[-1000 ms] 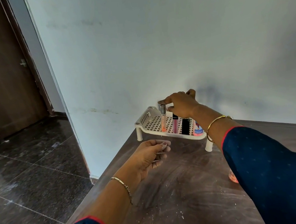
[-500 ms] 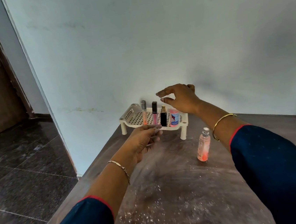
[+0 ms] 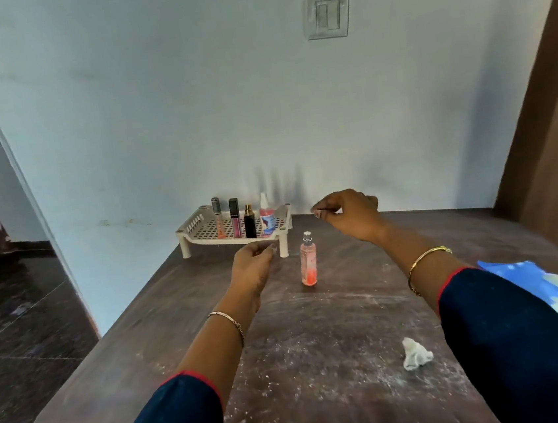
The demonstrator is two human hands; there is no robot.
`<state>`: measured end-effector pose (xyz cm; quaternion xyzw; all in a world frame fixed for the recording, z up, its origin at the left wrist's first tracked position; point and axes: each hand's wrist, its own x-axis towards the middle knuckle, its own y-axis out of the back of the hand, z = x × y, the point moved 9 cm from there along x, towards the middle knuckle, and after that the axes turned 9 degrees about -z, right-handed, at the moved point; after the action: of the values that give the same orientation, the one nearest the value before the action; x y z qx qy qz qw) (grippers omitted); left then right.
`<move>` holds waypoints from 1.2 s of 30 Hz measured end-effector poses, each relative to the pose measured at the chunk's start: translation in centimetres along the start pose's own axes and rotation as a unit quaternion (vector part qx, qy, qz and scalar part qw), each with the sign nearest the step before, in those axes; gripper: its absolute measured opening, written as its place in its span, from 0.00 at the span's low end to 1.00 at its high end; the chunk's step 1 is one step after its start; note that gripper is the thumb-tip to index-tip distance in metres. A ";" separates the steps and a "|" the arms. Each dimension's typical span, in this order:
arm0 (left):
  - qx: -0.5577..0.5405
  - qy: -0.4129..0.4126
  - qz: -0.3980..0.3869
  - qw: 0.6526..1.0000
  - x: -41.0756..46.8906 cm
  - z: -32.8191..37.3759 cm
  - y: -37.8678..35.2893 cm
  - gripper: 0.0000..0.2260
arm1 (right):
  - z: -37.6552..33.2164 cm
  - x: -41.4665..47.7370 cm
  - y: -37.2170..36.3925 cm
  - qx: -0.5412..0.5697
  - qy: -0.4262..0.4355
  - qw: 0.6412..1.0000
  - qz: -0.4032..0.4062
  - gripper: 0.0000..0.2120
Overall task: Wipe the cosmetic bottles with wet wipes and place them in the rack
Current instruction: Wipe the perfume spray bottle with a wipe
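Four bottles already stand upright in a row in the rack [image 3: 193, 225], which sits at the far left corner of the table [image 3: 166, 330] against the wall; one remains, the pink spray bottle [image 3: 308, 260], upright on the bare table just beside the rack's near right leg. The left hand [image 3: 254, 270] hovers close to its left, fingers loosely curled with thumb near the fingertips and nothing seen in them, though blur softens the view. The right hand [image 3: 350, 214] hangs above and behind the bottle, thumb and forefinger nearly meeting, gripping nothing. The bottle looks small, light and rigid; whether glass or plastic cannot be told. Tall on a narrow base, it would likely tip at a sideways knock, and its smooth wall should turn slick once wet, so a grip round the middle of the body seems safer than the cap. The crumpled wipe [image 3: 417, 357], soft and limp, lies towards the table's near edge, right of centre.
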<state>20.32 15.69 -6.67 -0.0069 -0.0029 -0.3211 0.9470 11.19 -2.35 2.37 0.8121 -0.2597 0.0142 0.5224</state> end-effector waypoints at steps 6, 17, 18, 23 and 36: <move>0.250 -0.091 0.003 0.964 1.9 2.2 -2.1 0.10 | 3.5 -2.2 -1.0 0.095 -0.036 0.995 0.017 0.05; 0.453 -0.112 -0.070 0.882 5.6 2.7 -6.5 0.08 | 6.5 -3.4 -3.0 0.090 -0.030 0.995 -0.039 0.06; 0.452 -0.111 -0.067 0.882 5.3 2.8 -6.6 0.07 | 6.7 -3.6 -3.2 0.107 -0.032 0.993 -0.041 0.05; 0.420 -0.122 -0.069 0.896 4.4 3.1 -6.9 0.03 | 7.3 -5.1 -3.2 0.135 -0.044 0.989 -0.037 0.04; 0.192 -0.126 -0.167 0.959 -4.0 3.9 -10.4 0.15 | 8.0 -16.0 -0.9 0.231 -0.045 0.970 -0.065 0.08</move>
<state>10.80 9.88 -2.67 0.1354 -0.1850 -0.4648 0.8552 -4.23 -2.38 -6.76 0.9256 -0.2193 0.0035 0.3084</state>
